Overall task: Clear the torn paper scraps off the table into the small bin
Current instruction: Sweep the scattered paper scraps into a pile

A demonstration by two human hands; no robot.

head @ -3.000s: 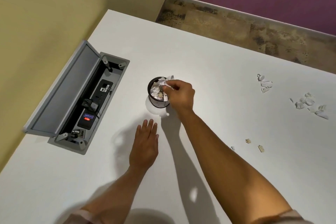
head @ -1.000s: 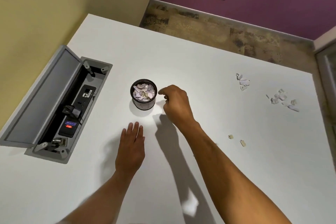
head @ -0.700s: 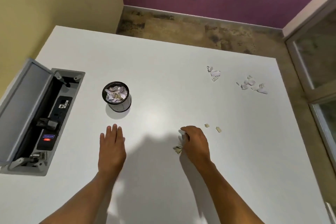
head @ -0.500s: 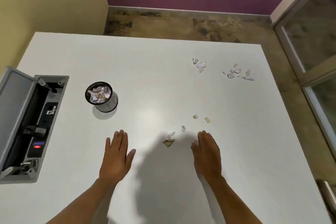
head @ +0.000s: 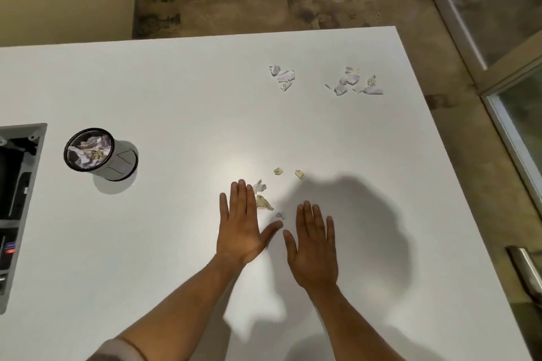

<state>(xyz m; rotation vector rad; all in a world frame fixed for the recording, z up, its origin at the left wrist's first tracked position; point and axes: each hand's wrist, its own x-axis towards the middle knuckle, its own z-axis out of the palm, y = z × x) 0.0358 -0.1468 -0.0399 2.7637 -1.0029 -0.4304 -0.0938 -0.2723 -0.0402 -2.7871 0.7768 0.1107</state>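
Observation:
A small black bin point(head: 118, 163) with crumpled paper inside stands at the table's left. Both my hands lie flat and open on the white table point(head: 176, 97), side by side near the middle. My left hand point(head: 242, 224) rests just left of a few small scraps point(head: 263, 202); one tiny scrap point(head: 280, 215) lies between the two hands' fingertips. My right hand point(head: 313, 246) sits right of it. Two tan scraps point(head: 289, 172) lie a little farther out. Two clusters of white scraps, one point(head: 283, 77) and another point(head: 353, 85), lie near the far right corner.
An open grey socket box point(head: 20, 184) is set into the table at the left edge. The table's right edge drops to a stone floor point(head: 293, 9), with a glass door frame point(head: 498, 53) beyond. A metal handle point(head: 525, 272) shows at lower right.
My right hand left the bin, moved right to the near scraps and now lies flat. My left hand slid right beside it. The view turned right, so the bin sits farther left.

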